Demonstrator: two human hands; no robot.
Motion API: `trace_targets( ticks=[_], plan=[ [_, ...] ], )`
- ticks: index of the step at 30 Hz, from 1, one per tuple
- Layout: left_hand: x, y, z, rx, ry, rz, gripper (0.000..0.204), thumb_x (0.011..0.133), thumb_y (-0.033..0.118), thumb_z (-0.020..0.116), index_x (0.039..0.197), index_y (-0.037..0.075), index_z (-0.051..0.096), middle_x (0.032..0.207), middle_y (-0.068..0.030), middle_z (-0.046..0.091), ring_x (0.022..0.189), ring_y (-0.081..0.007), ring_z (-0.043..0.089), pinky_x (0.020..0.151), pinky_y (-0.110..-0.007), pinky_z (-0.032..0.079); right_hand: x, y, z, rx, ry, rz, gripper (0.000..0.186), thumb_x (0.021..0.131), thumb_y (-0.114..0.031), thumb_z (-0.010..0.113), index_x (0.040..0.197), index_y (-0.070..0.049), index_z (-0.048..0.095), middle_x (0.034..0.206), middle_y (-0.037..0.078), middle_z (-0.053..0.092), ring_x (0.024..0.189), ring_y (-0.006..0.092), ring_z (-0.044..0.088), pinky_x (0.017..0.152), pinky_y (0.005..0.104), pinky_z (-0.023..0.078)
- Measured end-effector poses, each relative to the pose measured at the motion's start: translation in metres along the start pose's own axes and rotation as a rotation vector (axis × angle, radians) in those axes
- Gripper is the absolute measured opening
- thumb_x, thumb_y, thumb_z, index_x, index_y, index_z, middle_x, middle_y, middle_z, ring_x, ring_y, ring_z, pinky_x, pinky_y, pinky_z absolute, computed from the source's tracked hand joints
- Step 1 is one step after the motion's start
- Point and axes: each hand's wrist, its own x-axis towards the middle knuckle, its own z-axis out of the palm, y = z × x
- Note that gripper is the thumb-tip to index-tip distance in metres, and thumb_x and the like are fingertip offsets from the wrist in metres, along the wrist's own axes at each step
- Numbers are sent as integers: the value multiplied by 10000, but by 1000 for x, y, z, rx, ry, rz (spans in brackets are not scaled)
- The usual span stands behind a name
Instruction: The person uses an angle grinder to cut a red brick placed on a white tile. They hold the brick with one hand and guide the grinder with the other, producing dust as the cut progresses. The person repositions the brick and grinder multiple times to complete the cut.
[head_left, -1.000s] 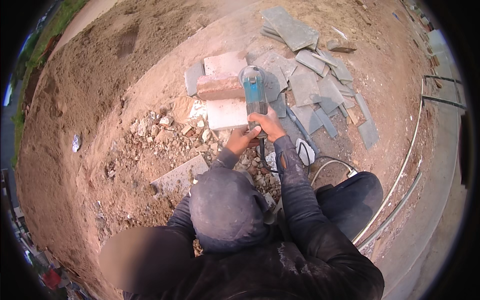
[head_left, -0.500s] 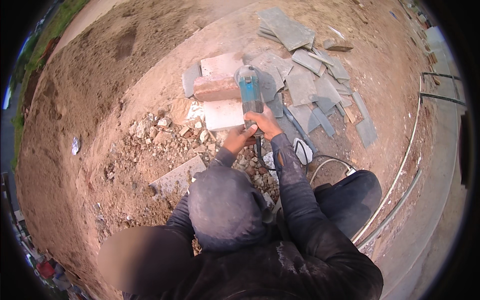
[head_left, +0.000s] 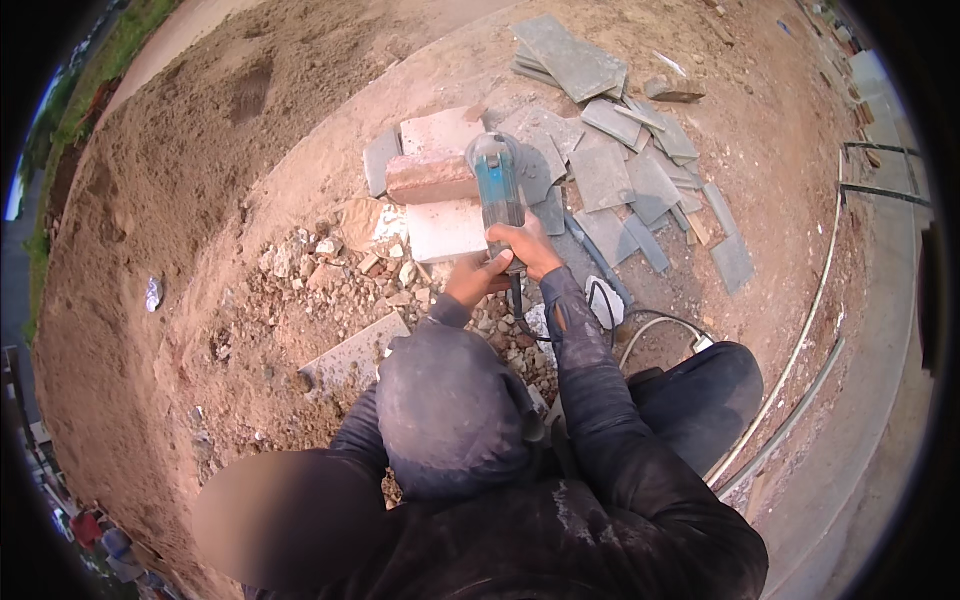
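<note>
Both my hands are wrapped round a teal and black angle grinder [head_left: 497,183], which points away from me. My right hand [head_left: 533,248] grips its dark rear body, thumb lying across the top. My left hand [head_left: 474,280] closes on the back end from the left and below, its fingers partly hidden. The grinder's head is against or just beside the right end of a reddish stone block [head_left: 432,177]; I cannot tell whether the disc touches it. Under and beside this block lie pale slabs [head_left: 447,230]. A black cord [head_left: 519,307] hangs from the grinder's rear.
Grey stone tiles [head_left: 603,178] lie in a loose heap to the right, with more stacked tiles [head_left: 570,58] behind. Broken rubble [head_left: 330,265] spreads on the left. A white cable [head_left: 640,335] runs beside my right knee [head_left: 700,400]. A flat slab [head_left: 355,352] rests near my left knee.
The grinder's head has shifted very slightly to the left. My grip on it is the same, and the blocks and tiles lie as before.
</note>
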Motion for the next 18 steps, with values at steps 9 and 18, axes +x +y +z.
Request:
trace_targets(
  ticks=[9, 18],
  plan=[
    [4, -2, 0, -31, -5, -2, 518, 931, 388, 663, 1196, -49, 582, 1070, -119, 654, 920, -191, 670, 817, -325, 570, 10, 10, -4, 45, -8, 0, 434, 710, -77, 708, 1104, 14, 552, 875, 74, 616, 726, 168, 617, 638, 307, 514],
    [7, -4, 19, -88, -11, 113, 592, 915, 360, 692, 1252, -92, 511, 1002, -107, 653, 819, -158, 672, 713, -287, 587, -2, -3, -14, 71, 19, 15, 410, 731, -76, 699, 1097, 15, 538, 869, 64, 613, 720, 156, 616, 638, 300, 521]
  ],
)
